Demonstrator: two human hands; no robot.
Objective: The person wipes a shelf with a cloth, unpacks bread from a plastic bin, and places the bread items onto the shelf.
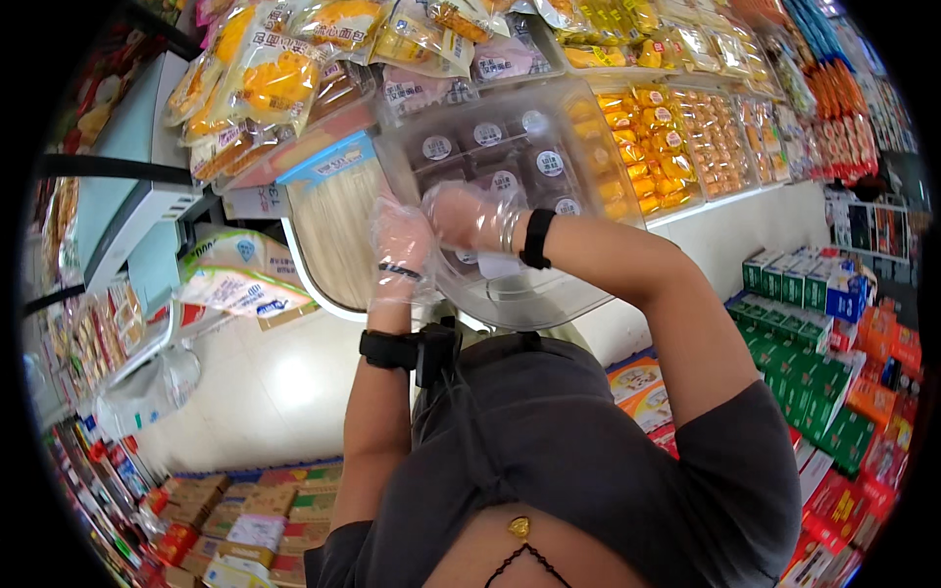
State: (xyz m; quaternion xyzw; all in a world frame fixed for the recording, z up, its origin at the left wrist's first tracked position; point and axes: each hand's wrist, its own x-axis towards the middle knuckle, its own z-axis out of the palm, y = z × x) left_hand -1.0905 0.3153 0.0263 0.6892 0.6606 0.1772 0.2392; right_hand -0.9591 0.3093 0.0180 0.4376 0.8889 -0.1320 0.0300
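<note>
A clear plastic bin (548,312) stands in front of my waist, its rounded near end towards me. Inside it are several dark packages (550,163), each with a round white label that bears writing. My left hand (401,231), in a thin clear plastic glove, is at the bin's left rim with its fingers bent around the edge. Just right of it, my gloved right hand (467,217) is over the packages, fingers curled. Whether it holds anything is hidden by the hand and the glare of the glove.
A wood-grain counter (334,235) lies left of the bin. Bagged bread (272,81) is piled behind it. Yellow-wrapped snacks (647,147) fill another bin on the right. A printed packet (246,272) is at the left, and stacked green boxes (801,382) stand on the right.
</note>
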